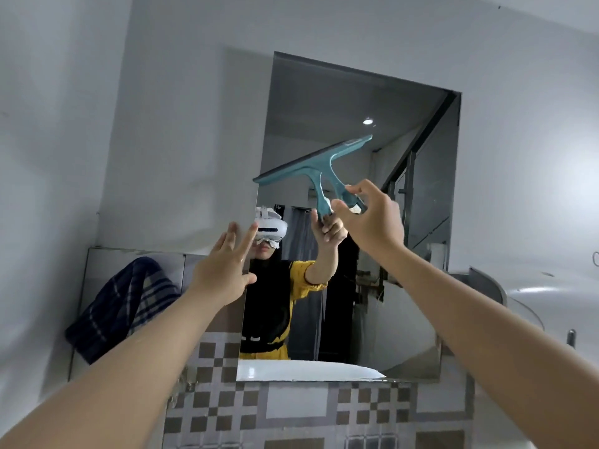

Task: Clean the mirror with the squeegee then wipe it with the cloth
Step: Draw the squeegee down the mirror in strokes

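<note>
A frameless mirror [405, 254] leans against the white wall. The teal squeegee [311, 166] lies across its upper left part, blade tilted up to the right. My right hand [372, 218] pinches the end of the squeegee's handle between thumb and fingers. At the mirror's left edge my left hand [227, 267] is flat, fingers spread, with nothing in it. A blue-and-white checked cloth [123, 306] hangs on a ledge left of the mirror. The glass reflects a person in yellow wearing a headset.
Brown-and-white checked tiles [291, 413] cover the wall below the mirror. A white basin rim [525, 299] curves at the right, with a small dark tap knob [571, 337] beside it. White walls rise above and to the left.
</note>
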Motion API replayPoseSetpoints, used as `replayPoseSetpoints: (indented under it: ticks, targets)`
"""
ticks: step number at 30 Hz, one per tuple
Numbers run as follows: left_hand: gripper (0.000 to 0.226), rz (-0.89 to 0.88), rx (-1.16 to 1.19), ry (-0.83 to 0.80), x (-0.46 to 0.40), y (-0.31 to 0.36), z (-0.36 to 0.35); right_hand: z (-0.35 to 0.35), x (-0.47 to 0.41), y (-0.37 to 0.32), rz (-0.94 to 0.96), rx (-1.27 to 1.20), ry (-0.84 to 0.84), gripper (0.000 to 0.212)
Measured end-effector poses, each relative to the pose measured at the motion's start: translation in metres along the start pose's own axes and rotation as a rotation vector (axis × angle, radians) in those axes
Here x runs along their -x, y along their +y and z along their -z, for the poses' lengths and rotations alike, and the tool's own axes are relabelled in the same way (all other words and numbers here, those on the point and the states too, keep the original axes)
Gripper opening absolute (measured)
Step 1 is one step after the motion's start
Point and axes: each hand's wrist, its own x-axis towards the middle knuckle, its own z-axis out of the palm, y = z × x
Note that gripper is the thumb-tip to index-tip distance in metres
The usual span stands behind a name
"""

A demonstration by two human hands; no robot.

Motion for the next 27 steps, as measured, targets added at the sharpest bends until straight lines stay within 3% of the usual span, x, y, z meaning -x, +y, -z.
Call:
replayPoseSetpoints:
  ticks: [5,10,15,27]
  targets:
    - [0.107,-0.005,-0.103,-0.095,0.015,0.001,0.001,0.018,-0.022,0.028,0.083,0.096,-0.022,0.029]
    - [0.121,0.069,-0.091,-0.068,0.016,0.013,-0.007,0.039,-0.035,0.054,0.178,0.135,-0.068,0.027]
    - [0.119,0.144,-0.111,-0.057,0.018,0.024,-0.009,0.065,-0.041,0.093,0.256,0.154,-0.062,0.03]
    - [0.115,0.294,-0.205,-0.106,0.018,0.034,-0.012,0.105,-0.038,0.162,0.252,0.099,-0.062,0.027]
